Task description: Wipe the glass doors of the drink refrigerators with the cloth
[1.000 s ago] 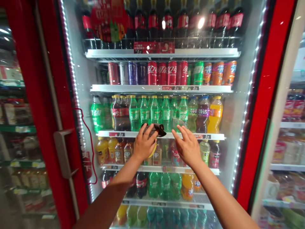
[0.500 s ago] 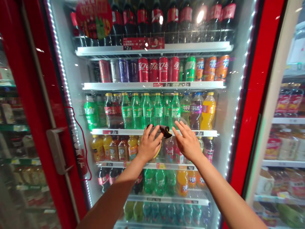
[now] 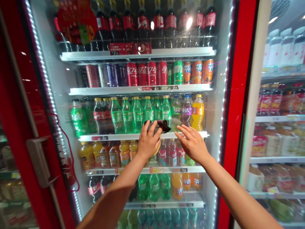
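Dark cloth (image 3: pixel 162 126), material not fully clear, sits at about shelf-edge height at the middle of the drinks cooler, bunched under the left hand (image 3: pixel 149 143) and roughly horizontal, long axis running sideways, its pointed end sticking out right toward the other hand. Left-hand fingers curl over its top, so it looks grasped, pressed flat-ish; a yellow object (image 3: pixel 157 148) shows just below the palm, identity unclear. Right hand (image 3: pixel 192 144) is open, fingers spread and relaxed, holding nothing, just right of the cloth and not touching it, so left is the nearer hand. Can't tell for sure if the cloth touches the glass door (image 3: pixel 221 108). Behind are green soda bottles (image 3: pixel 127 116) on a white wire shelf (image 3: pixel 143 136), with red cola cans (image 3: pixel 142 73) on the shelf above. Red door frame (image 3: pixel 238 95) is on the right, and a metal door handle (image 3: pixel 35 160) is on the left.
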Demonstrator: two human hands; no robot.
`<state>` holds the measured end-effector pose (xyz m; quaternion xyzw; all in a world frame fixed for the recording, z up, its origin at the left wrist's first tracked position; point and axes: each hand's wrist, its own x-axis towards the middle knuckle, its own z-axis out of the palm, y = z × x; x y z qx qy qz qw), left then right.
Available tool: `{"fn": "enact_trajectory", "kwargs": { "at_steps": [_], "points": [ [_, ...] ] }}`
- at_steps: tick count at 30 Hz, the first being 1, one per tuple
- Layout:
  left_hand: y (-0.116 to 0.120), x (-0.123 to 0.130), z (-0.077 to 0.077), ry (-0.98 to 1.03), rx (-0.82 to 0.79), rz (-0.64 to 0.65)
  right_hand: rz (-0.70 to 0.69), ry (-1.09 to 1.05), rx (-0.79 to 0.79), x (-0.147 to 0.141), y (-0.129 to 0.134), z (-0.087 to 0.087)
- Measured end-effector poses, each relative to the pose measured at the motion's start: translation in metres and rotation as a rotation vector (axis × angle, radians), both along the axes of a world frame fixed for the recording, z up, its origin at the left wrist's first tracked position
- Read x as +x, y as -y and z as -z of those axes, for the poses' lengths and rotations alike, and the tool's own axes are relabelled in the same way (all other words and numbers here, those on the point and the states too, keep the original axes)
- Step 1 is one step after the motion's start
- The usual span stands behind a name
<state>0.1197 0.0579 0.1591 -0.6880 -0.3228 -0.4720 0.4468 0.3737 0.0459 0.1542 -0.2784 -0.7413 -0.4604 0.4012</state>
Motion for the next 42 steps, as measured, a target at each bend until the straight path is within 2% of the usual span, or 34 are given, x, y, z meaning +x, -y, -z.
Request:
{"fn": "enact_trajectory", "kwargs": {
  "at_steps": [2, 5, 8, 10, 12, 14, 16, 18, 20, 22, 24, 27, 29, 31, 34, 36, 37, 39, 42],
  "points": [
    [0.002, -0.009, -0.002, 0.035, 0.015, -0.022, 0.023, 0.008, 0.011, 0.011, 0.002, -0.002],
    [0.001, -0.004, -0.033, 0.260, 0.089, -0.048, 0.035, 0.009, 0.036, 0.026, 0.003, -0.007],
    [-0.003, 0.030, -0.068, 0.368, 0.126, -0.026, 0.041, 0.007, 0.038, 0.035, 0.003, -0.013],
    [-0.005, 0.058, -0.076, 0.291, 0.100, 0.001, 0.046, 0.017, 0.030, 0.040, 0.003, -0.014],
    [-0.006, 0.080, -0.066, 0.156, 0.067, 0.016, 0.049, 0.037, 0.024, 0.045, 0.004, -0.013],
    [-0.005, 0.086, -0.045, 0.024, 0.041, 0.016, 0.052, 0.063, 0.015, 0.052, 0.004, -0.011],
    [-0.002, 0.078, -0.024, -0.056, 0.030, 0.007, 0.057, 0.076, 0.000, 0.061, 0.004, -0.009],
    [0.001, 0.062, -0.012, -0.048, 0.040, -0.015, 0.056, 0.053, -0.002, 0.071, 0.001, -0.008],
    [0.003, 0.049, -0.015, 0.068, 0.069, -0.050, 0.051, 0.004, 0.009, 0.080, -0.002, -0.008],
    [0.002, 0.050, -0.031, 0.227, 0.096, -0.076, 0.043, -0.040, 0.017, 0.085, -0.006, -0.007],
    [0.000, 0.066, -0.052, 0.323, 0.107, -0.075, 0.030, -0.065, 0.008, 0.087, -0.008, -0.006],
    [-0.005, 0.101, -0.073, 0.278, 0.091, -0.038, 0.004, -0.084, -0.017, 0.086, -0.010, -0.003],
    [-0.006, 0.117, -0.071, 0.170, 0.071, -0.022, -0.008, -0.086, -0.035, 0.087, -0.010, 0.000],
    [-0.006, 0.119, -0.057, 0.041, 0.049, -0.026, -0.018, -0.080, -0.051, 0.089, -0.010, 0.002],
    [-0.004, 0.098, -0.029, -0.090, 0.034, -0.041, -0.029, -0.076, -0.058, 0.095, -0.011, 0.002],
    [-0.004, 0.083, -0.019, -0.020, 0.067, -0.057, -0.024, -0.077, -0.045, 0.100, -0.011, 0.000],
    [-0.005, 0.079, -0.020, 0.055, 0.089, -0.063, -0.019, -0.081, -0.036, 0.102, -0.012, -0.002],
    [-0.008, 0.083, -0.031, 0.212, 0.122, -0.058, -0.009, -0.095, -0.024, 0.106, -0.012, -0.005],
    [-0.015, 0.115, -0.059, 0.296, 0.122, -0.008, 0.011, -0.121, -0.016, 0.110, -0.010, -0.007]
  ]
}}
